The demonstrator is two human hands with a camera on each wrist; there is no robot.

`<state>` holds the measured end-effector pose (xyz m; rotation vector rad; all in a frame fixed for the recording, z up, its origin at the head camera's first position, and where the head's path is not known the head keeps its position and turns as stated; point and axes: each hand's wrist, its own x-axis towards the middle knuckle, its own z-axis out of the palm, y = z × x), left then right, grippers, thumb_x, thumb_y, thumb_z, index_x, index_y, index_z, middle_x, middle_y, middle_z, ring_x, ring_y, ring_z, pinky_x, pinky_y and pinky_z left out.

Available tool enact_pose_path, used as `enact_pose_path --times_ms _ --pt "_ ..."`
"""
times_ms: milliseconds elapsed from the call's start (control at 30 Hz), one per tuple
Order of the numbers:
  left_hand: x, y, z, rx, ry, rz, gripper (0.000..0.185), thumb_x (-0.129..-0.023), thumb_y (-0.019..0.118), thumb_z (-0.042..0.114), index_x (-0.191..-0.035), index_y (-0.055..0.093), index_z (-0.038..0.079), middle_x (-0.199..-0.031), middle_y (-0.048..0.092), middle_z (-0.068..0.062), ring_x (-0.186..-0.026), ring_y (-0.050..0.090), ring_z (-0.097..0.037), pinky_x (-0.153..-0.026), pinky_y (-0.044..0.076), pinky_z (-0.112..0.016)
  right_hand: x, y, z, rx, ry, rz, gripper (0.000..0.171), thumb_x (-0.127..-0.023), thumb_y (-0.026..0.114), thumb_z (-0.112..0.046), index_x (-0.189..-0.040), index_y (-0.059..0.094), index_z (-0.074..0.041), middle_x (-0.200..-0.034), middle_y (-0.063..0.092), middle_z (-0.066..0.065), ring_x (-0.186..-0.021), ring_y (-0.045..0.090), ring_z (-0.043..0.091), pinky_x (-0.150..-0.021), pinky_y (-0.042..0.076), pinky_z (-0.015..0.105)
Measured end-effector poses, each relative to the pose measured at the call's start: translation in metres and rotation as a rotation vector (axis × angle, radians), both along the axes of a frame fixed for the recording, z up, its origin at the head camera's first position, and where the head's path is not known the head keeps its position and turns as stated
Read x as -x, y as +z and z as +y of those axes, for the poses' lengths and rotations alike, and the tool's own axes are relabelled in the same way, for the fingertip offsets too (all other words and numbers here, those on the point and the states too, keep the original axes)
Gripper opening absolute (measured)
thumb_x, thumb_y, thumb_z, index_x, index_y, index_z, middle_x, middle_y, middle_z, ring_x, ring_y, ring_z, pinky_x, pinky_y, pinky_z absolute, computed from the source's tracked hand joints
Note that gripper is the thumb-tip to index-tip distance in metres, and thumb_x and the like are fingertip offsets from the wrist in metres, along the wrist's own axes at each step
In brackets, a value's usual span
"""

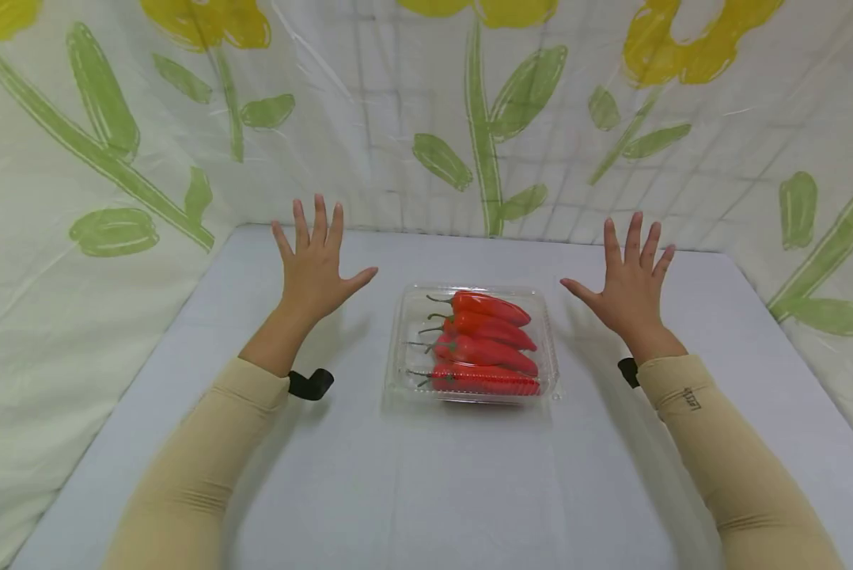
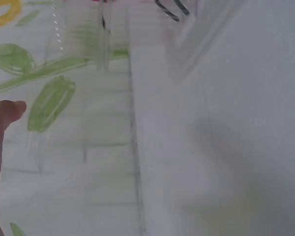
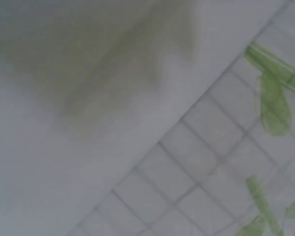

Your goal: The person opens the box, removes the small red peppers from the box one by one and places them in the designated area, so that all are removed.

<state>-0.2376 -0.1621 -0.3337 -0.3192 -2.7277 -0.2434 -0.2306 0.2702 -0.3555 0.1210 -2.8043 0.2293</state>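
A clear plastic clamshell box [image 1: 483, 400] with its lid down stands in the middle of the white table. Inside it lie several red chili peppers [image 1: 487, 328], green stems toward the left. Left of the box, my left hand [image 1: 314, 273] is raised with fingers spread and holds nothing. My right hand [image 1: 629, 289] is held up the same way on the box's right, thumb pointing inward. Both hands are apart from the box. In the left wrist view, part of the left thumb [image 2: 10, 113] shows at the left edge, and the box's clear edge [image 2: 199, 42] at the top.
The white table [image 1: 469, 491] runs back to a curtain [image 1: 369, 103] painted with yellow flowers and green leaves, which also hangs at both sides. Each wrist carries a black camera mount [image 1: 311, 385]. Shadows of the arms fall on the tabletop.
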Motion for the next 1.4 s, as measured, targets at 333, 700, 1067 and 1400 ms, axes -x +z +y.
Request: enact_pose_path --times_ms 333,700,1067,1400 --pt "-0.036 0.003 0.008 -0.231 -0.043 -0.126 0.090 -0.086 0.057 0.049 -0.150 0.010 0.007 -0.157 -0.001 -0.015 -0.144 -0.012 -0.035 -0.112 -0.011 -0.060 -0.036 -0.002 -0.004 0.179 0.021 -0.036 0.107 -0.076 0.063 -0.059 -0.151 -0.002 -0.017 -0.153 -0.026 0.003 -0.138 -0.030 0.030 -0.107 -0.018 0.064" --pt "-0.065 -0.006 0.008 -0.392 -0.089 -0.245 0.085 -0.089 0.055 0.043 -0.150 0.009 0.007 -0.157 0.003 -0.014 -0.145 -0.007 -0.033 -0.114 -0.007 -0.057 -0.068 -0.012 -0.010 0.416 0.110 -0.103 0.101 -0.079 0.068 -0.045 -0.151 0.006 -0.008 -0.154 -0.019 0.016 -0.139 -0.025 0.039 -0.105 -0.016 0.068" --pt "-0.092 -0.020 0.017 -0.419 -0.228 -0.352 0.084 -0.090 0.057 0.037 -0.150 0.006 0.007 -0.157 0.004 -0.010 -0.146 -0.006 -0.030 -0.117 -0.004 -0.053 -0.108 -0.018 -0.018 0.875 0.207 -0.369 0.090 -0.088 0.059 -0.020 -0.150 -0.006 -0.029 -0.153 -0.025 -0.007 -0.139 -0.029 0.023 -0.103 -0.008 0.073" --pt "-0.120 -0.036 0.019 -0.510 -0.326 -0.390 0.089 -0.089 0.060 0.030 -0.150 0.001 0.006 -0.158 -0.001 -0.010 -0.145 -0.009 -0.027 -0.116 -0.007 -0.052 -0.130 -0.036 -0.039 1.328 0.327 -0.400 0.082 -0.092 0.040 -0.003 -0.147 -0.019 -0.017 -0.156 -0.020 -0.001 -0.143 -0.020 0.023 -0.117 -0.010 0.045"
